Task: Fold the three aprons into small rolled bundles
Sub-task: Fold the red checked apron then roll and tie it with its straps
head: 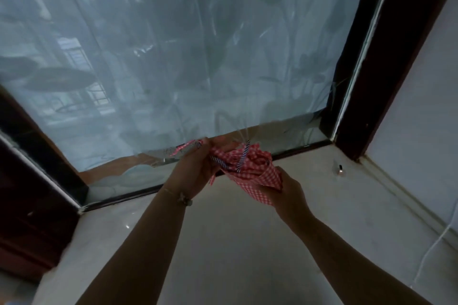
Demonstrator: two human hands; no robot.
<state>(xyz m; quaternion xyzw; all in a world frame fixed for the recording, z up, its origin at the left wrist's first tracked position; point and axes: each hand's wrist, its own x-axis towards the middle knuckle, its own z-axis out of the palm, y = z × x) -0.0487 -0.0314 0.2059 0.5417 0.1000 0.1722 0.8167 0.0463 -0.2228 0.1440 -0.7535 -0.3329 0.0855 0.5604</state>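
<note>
A red-and-white checked apron point(250, 171) with blue-and-white striped ties is bunched into a compact bundle, held in the air above a pale stone sill. My right hand point(285, 193) grips the lower right end of the bundle from below. My left hand point(198, 171) holds the upper left side, its fingers curled round the cloth and a tie; a strap end point(183, 150) sticks out to the left past the fingers. Only this one apron is in view.
A pale stone sill point(223, 242) lies below my arms. Behind it stands a large window point(173, 57) covered with sheer film, framed in dark wood point(386, 57). A small metallic object point(340, 170) sits at the sill's far right. A white cable point(436, 242) hangs at the right.
</note>
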